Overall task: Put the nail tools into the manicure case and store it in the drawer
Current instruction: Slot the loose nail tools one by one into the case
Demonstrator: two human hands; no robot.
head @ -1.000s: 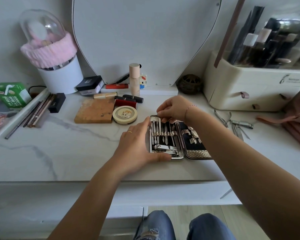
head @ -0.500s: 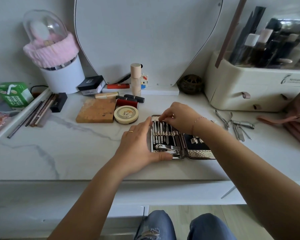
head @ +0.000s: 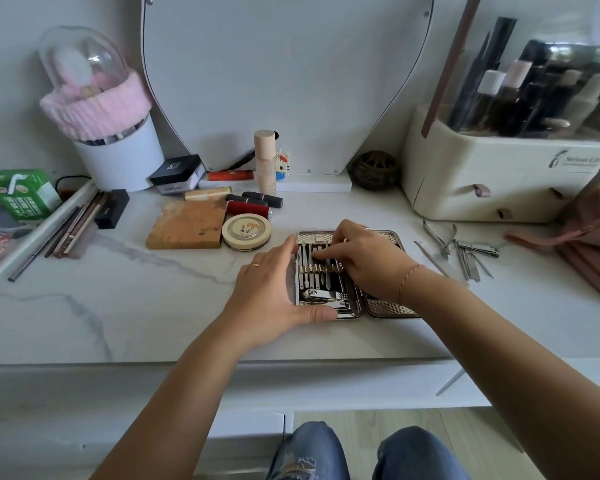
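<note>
The manicure case (head: 388,309) lies open and flat on the marble vanity top, its left half filled with several steel tools under a strap. My left hand (head: 271,289) is spread against the case's left edge, thumb along its near rim. My right hand (head: 364,261) rests over the middle of the case, fingertips pressing a tool in the row; the tool itself is mostly hidden. More loose nail tools (head: 465,252), nippers, clippers and files, lie on the top to the right of the case.
A round compact (head: 246,231), a tan palette (head: 186,229) and lipsticks (head: 253,202) sit just left and behind the case. A cream organiser with small drawers (head: 499,181) stands at right, a pink bag (head: 593,244) beside it. A mirror (head: 284,74) leans at the back.
My right hand has slid from the case's top edge down onto the tool row. My left hand stays against the case's left side.
</note>
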